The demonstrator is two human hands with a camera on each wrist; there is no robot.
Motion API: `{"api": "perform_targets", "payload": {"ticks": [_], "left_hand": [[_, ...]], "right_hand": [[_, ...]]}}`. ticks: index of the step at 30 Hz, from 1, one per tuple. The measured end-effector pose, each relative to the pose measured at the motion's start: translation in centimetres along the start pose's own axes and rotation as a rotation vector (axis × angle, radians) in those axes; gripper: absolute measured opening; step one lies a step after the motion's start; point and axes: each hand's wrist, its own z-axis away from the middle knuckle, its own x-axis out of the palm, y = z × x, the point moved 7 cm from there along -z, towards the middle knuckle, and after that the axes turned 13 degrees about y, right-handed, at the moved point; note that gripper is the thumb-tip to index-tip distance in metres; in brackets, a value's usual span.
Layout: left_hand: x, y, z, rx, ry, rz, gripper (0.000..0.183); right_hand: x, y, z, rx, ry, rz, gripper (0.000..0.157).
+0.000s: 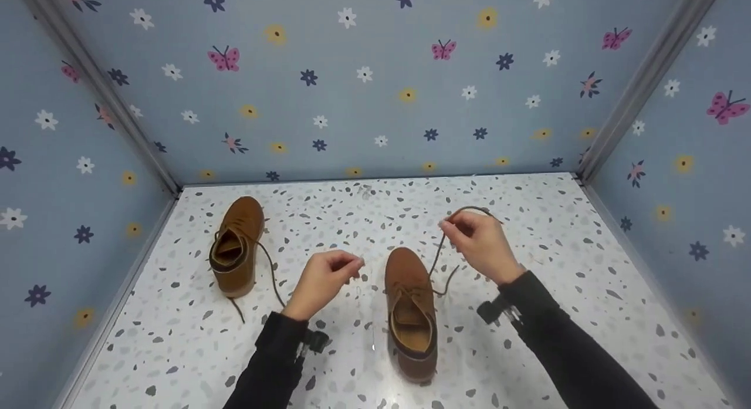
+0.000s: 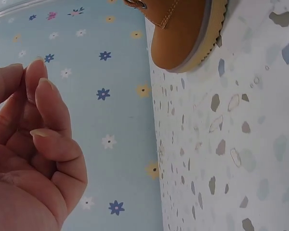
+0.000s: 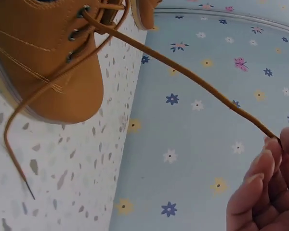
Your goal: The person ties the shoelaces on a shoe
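Observation:
A brown lace-up shoe (image 1: 405,267) stands upright on the speckled surface between my hands, its toe pointing away. My right hand (image 1: 484,244) pinches one shoelace (image 3: 192,77) between thumb and fingertips. The lace runs taut from the eyelets up to the hand, and its end trails past the fingers. The shoe's other lace end (image 3: 26,98) hangs loose beside it. To the left of this shoe, my left hand (image 1: 324,283) is raised with curled fingers, thumb and fingertip together. No lace shows in it in the left wrist view.
A matching brown shoe (image 1: 249,212) stands further back on the left, its laces (image 1: 271,268) loose on both sides. Blue flower-patterned panels (image 1: 375,104) enclose the white speckled surface (image 1: 328,215) at the back and both sides.

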Motion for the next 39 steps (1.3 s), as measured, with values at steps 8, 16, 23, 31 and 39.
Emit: {"api": "perform_targets", "payload": {"ticks": [8,16,23,31,39], "left_hand": [[-0.8,0.4,0.4,0.003,0.001,-0.042,0.013],[-0.2,1.2,0.4,0.05,-0.035,-0.051,0.013],[1.1,1.2,0.1,0.092,-0.083,-0.143,0.012],[4.8,0.6,-0.2,0.167,-0.241,-0.239,0.019],[8.3,0.3,-0.5,0.327,-0.38,-0.346,0.026]], "right_hand": [[7.3,-2.3,-2.7,-0.017,-0.301,0.003,0.014],[12.3,-2.1,-1.5,-0.032,-0.578,0.042,0.023],[10.9,-1.2,-1.4,-0.095,-0.6,0.14,0.02],[7.4,2.4,0.4,-0.132,-0.617,0.218,0.013],[5.8,5.7,3.6,-0.111,-0.648,0.24,0.014]]}}
